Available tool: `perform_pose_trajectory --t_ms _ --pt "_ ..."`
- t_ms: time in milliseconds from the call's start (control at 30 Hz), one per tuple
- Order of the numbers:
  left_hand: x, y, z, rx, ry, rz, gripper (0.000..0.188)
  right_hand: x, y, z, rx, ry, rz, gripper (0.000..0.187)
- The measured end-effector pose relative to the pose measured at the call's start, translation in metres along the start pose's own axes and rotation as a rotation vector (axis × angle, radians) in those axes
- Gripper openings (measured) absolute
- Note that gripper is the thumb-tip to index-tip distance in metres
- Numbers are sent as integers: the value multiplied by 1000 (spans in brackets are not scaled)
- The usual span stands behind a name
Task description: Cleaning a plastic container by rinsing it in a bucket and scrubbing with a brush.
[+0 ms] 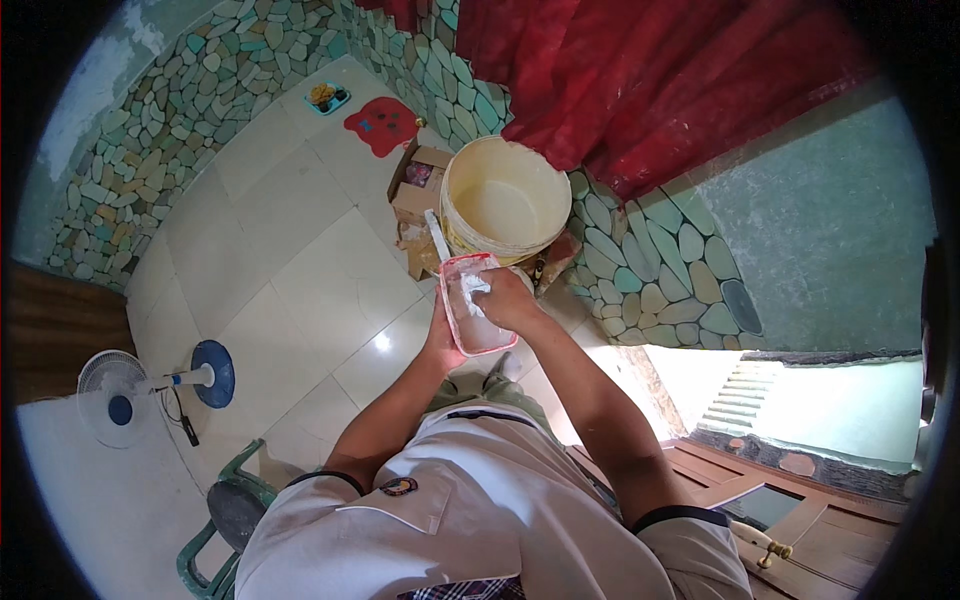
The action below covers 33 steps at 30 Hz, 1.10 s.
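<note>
My left hand grips a rectangular plastic tub with a red rim and whitish, smeared insides, its fingers around the left side. Inside the tub, my right hand is closed on a crumpled-looking white thing; I cannot tell whether it is a rag or a lump of paste. A whitish flat strip sticks up beyond the tub's far left corner, its lower end hidden. Just past the tub stands a large cream bucket, stained inside with pale residue.
Cardboard boxes lie left of the bucket. A red mat and a small blue tray are farther off. A red curtain hangs by the stone-clad wall. A fan and green chair stand left; a wooden door is right.
</note>
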State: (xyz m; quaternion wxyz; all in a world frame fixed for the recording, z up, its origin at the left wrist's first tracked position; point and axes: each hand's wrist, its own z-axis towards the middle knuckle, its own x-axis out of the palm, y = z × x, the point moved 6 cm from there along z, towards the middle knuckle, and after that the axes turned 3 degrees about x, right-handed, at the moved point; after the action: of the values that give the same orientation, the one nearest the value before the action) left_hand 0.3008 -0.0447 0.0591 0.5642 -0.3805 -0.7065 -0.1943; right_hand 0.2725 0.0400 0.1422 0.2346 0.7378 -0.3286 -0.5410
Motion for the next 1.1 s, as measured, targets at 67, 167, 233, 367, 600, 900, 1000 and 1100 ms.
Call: perform_pose_trajectory --t_ms 67,167,233,367,600,900,1000,1100 --pt "0 -3 -3 5 -15 -16 70 3 1 -6 59 32 -77 31" --pt "-3 -5 -2 -10 19 -21 72 10 -2 -10 56 107 -65 38" --pt "-5 -7 -2 -11 28 -24 73 12 0 -18 70 139 -85 42" --pt "-5 -9 -6 -28 66 -45 76 13 13 -24 108 313 -140 52" --pt "-4 -10 -6 -41 31 -62 77 18 7 -18 -70 69 -261 47" --pt "-4 -19 -17 -38 0 -39 76 25 34 -18 37 49 -289 26" --pt "-10 -19 -16 -27 -21 -12 76 28 31 -18 4 40 -246 28" --pt "-12 -22 -17 7 0 -8 79 29 31 -18 -100 -14 -165 31"
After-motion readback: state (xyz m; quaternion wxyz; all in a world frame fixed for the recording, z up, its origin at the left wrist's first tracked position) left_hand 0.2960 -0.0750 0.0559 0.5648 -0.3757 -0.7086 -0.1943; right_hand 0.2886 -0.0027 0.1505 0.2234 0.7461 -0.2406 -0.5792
